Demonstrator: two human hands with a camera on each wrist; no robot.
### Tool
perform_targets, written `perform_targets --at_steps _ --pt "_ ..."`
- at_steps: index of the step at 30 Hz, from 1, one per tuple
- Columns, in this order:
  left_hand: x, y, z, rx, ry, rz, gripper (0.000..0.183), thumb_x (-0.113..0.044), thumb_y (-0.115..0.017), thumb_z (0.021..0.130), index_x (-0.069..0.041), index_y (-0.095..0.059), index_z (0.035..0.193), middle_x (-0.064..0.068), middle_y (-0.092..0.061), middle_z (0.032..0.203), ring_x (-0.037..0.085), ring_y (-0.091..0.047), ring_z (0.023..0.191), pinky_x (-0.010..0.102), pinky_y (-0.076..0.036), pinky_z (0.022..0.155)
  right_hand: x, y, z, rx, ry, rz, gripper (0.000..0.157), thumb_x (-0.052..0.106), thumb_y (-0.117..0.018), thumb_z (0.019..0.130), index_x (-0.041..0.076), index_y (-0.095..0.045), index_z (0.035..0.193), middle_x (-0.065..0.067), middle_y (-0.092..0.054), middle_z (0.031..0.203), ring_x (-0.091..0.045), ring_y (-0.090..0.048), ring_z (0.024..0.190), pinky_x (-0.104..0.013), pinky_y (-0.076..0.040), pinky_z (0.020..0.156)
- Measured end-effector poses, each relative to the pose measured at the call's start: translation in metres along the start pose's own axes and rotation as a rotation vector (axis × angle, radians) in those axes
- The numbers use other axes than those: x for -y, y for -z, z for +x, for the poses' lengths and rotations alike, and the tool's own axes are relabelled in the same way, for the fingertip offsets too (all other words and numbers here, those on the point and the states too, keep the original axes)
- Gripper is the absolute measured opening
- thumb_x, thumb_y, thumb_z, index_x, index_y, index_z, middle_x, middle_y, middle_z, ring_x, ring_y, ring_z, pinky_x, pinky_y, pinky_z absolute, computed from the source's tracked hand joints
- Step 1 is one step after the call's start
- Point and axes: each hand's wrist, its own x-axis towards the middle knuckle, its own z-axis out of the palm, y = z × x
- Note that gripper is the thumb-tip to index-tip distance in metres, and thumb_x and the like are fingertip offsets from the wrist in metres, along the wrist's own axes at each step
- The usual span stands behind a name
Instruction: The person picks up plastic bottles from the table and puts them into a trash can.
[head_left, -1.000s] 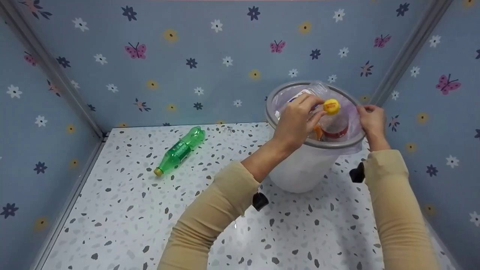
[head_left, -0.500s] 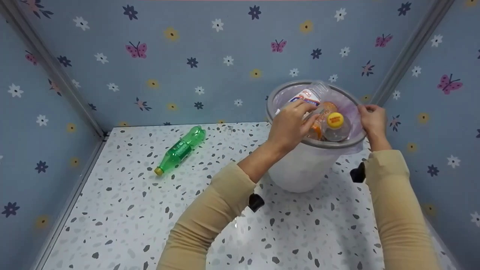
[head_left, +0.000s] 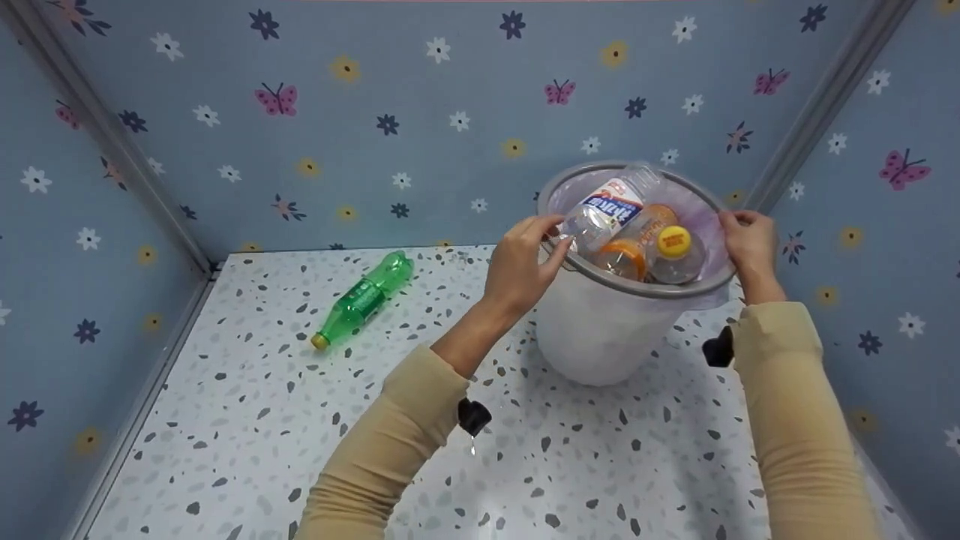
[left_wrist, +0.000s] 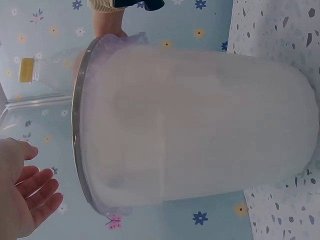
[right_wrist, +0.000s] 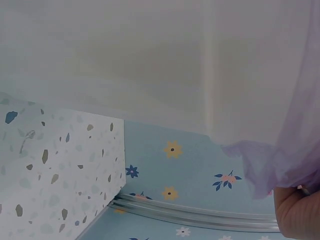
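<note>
A white trash bin (head_left: 600, 337) with a grey rim holds several clear plastic bottles. One has a yellow cap (head_left: 674, 241), one a blue, red and white label (head_left: 616, 204), another an orange ring (head_left: 628, 255). My right hand (head_left: 752, 247) pinches the pale purple bin liner (head_left: 712, 240) at the rim's right side; in the right wrist view only part of that hand (right_wrist: 300, 212) shows below the liner. My left hand (head_left: 521, 262) is at the left rim, fingers relaxed. The left wrist view shows this hand (left_wrist: 30, 190) holding nothing, apart from the rim.
A green plastic bottle (head_left: 364, 300) with a yellow cap lies on the speckled white surface (head_left: 247, 420) to the left. Flower-patterned blue panels (head_left: 420, 150) rise at the back and both sides, joined by grey corner strips (head_left: 832, 97).
My left hand has let go of the yellow-capped bottle, which now rests in the bin, and has drawn back left to the rim. The right hand stays at the liner.
</note>
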Motion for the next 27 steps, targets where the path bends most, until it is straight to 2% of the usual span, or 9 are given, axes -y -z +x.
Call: perform_targets --at_steps 8,16,27 --pt "0.043 0.012 -0.023 -0.07 0.062 0.015 0.029 -0.018 -0.058 0.086 -0.001 -0.058 0.11 0.01 -0.059 0.098 0.021 -0.056 0.092 0.028 -0.045 0.079 0.0 0.0 -0.001 -0.021 0.02 0.005 0.048 0.033 -0.04 0.091 -0.004 -0.049 0.12 -0.015 -0.05 0.109 -0.008 -0.045 0.076 -0.021 -0.04 0.067" --pt "0.088 0.019 -0.045 -0.097 0.162 0.052 0.029 -0.016 -0.06 0.084 0.001 -0.058 0.108 0.011 -0.057 0.097 0.023 -0.054 0.091 0.034 -0.044 0.078 0.0 0.001 -0.001 -0.001 0.001 0.002 0.049 0.034 -0.038 0.092 -0.003 -0.047 0.123 -0.015 -0.047 0.112 -0.009 -0.045 0.078 -0.02 -0.041 0.066" --pt "0.141 0.033 -0.074 -0.065 0.351 0.102 0.038 -0.015 -0.06 0.085 0.002 -0.051 0.118 0.017 -0.049 0.113 0.029 -0.047 0.107 0.04 -0.039 0.088 0.0 0.0 0.0 -0.021 0.021 -0.018 0.047 0.032 -0.039 0.091 -0.005 -0.049 0.12 -0.016 -0.049 0.111 -0.009 -0.045 0.078 -0.02 -0.039 0.066"
